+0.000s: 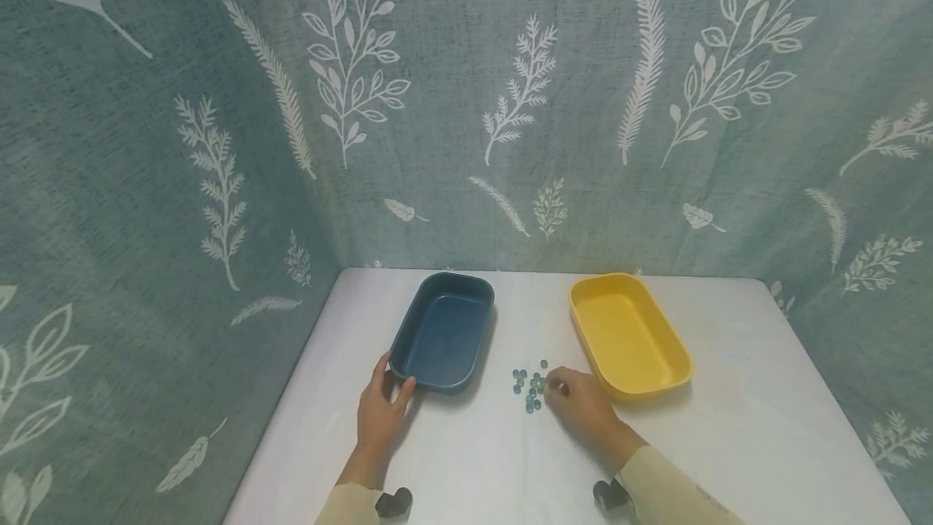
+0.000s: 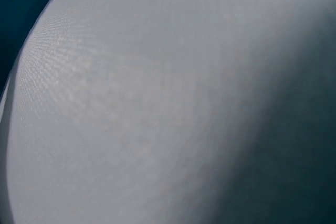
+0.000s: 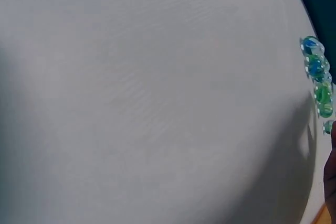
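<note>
In the head view my left hand (image 1: 381,411) holds the near left corner of a dark blue tray (image 1: 446,339), fingers on its left side and thumb at its near side. A loose group of small blue and green glass marbles (image 1: 532,393) lies on the white table between the two trays. At the right edge of that group my right hand (image 1: 581,403) has its fingers curled, thumb and forefinger tips together at a marble. The right wrist view shows fingers (image 3: 331,177) at its right edge, partly covering one marble (image 3: 328,127); other marbles (image 3: 316,66) stretch beyond.
A yellow tray (image 1: 630,339) stands to the right, just beyond my right hand. Both trays show bare floors. The white table (image 1: 466,468) ends at a green leaf-patterned cloth (image 1: 452,209) behind and at the sides. The left wrist view shows mostly tabletop (image 2: 131,103).
</note>
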Action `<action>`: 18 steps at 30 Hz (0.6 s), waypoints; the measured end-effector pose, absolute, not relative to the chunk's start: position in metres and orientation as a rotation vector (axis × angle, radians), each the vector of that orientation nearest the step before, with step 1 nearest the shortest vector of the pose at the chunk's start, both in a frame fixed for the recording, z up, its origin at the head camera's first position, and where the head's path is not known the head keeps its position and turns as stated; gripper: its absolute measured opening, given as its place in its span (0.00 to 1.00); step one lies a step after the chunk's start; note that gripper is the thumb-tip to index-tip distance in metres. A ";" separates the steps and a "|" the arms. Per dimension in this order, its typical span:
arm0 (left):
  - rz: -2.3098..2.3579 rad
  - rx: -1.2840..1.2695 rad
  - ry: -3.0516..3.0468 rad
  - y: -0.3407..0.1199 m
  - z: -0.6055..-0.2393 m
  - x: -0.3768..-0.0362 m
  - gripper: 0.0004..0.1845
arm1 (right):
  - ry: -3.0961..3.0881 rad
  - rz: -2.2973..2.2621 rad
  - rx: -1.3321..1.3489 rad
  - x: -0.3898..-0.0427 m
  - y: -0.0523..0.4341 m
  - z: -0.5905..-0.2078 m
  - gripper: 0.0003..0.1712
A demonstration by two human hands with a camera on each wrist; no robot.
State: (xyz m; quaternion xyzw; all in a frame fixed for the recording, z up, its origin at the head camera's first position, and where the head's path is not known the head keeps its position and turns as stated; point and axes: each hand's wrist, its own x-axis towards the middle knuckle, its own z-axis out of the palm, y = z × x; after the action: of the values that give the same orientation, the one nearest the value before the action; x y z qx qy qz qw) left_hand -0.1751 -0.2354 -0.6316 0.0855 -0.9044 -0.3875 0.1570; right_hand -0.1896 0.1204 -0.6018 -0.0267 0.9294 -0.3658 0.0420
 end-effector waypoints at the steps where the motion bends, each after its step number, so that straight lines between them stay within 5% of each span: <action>1: -1.108 0.246 -2.589 -0.235 -0.632 -0.175 0.38 | 2.853 -1.115 -0.076 -0.191 0.120 -0.601 0.09; 18: -1.099 0.241 -2.572 -0.235 -0.631 -0.175 0.37 | 2.857 -1.215 -0.157 -0.213 0.103 -0.590 0.10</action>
State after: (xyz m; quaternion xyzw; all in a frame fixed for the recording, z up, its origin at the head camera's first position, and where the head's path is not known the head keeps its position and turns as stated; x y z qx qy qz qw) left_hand -0.1751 -0.2349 -0.6309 0.0847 -0.9035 -0.3858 0.1663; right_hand -0.2128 0.1025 -0.5903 -0.0505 0.9190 -0.3907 0.0167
